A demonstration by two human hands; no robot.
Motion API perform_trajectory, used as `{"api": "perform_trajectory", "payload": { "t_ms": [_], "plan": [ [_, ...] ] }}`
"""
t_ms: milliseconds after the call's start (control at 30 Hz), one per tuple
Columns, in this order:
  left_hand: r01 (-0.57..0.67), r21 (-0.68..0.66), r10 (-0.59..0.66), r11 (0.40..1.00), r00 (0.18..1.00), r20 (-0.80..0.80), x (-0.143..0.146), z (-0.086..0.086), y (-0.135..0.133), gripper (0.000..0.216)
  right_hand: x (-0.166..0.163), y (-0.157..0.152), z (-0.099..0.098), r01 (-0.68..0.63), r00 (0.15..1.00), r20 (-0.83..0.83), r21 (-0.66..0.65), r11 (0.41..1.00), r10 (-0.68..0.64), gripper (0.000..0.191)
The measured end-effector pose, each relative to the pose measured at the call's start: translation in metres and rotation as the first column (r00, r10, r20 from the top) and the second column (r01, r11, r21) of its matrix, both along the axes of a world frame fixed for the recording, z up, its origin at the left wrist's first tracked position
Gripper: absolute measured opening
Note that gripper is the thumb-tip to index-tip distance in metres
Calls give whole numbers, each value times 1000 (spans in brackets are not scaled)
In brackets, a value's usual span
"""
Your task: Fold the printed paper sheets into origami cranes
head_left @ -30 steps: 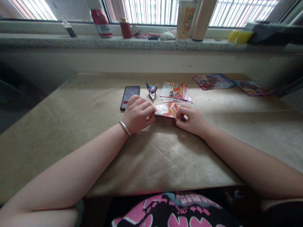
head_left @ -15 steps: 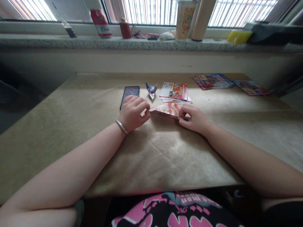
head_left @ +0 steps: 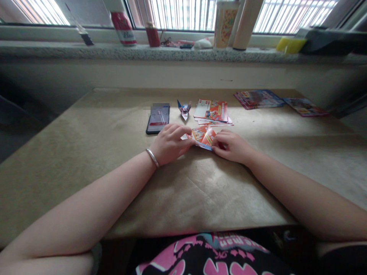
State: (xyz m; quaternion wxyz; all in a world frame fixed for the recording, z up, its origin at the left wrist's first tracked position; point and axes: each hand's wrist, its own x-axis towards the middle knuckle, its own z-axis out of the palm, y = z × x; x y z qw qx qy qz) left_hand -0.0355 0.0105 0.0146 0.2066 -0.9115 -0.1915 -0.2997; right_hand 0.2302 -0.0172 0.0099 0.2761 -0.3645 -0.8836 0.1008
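Observation:
Between my two hands is a folded sheet of printed paper (head_left: 203, 134), red and orange with a pale blue strip along its near edge. My left hand (head_left: 174, 143), with a silver bangle at the wrist, pinches its left side and hides part of it. At the right corner, the thumb and fingers of my right hand (head_left: 230, 146) close on the paper. Just beyond lies a small folded paper crane (head_left: 184, 110). A stack of red and white printed sheets (head_left: 212, 110) is to the crane's right. Left of the crane, a phone (head_left: 158, 119) lies with its screen lit.
Two piles of colourful printed sheets, one larger (head_left: 258, 99) and one smaller (head_left: 304, 107), lie at the table's far right. On the stone windowsill (head_left: 172, 54) stand a red can (head_left: 124, 28), a red bottle (head_left: 152, 35), a patterned cup (head_left: 225, 25) and a yellow object (head_left: 291, 44).
My left hand has moved right and slightly nearer, away from the phone and onto the paper. The paper has turned and shows more of its face. My right hand has shifted slightly left.

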Motion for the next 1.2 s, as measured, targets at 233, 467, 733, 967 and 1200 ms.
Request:
{"api": "perform_trajectory", "payload": {
  "t_ms": [233,467,733,967,1200],
  "plan": [
    [19,-69,-24,997,997,-72,2,2,-2,22,7,8,-6,155,979,-142,66,986,-144,11],
    [-66,-176,59,982,997,-46,-4,-5,9,20,9,13,-13,179,974,-143,27,983,-174,19],
    [-169,-293,126,941,979,-161,-2,-6,9,24,9,11,-12,138,976,-171,-16,990,-139,20],
    [-346,-340,247,874,921,-302,2,-5,0,49,5,7,-5,17,995,-103,5,1000,-16,18],
    [-461,-426,294,779,868,-400,4,-4,-1,71,2,-1,0,-60,992,111,54,997,54,24]
  ]
}}
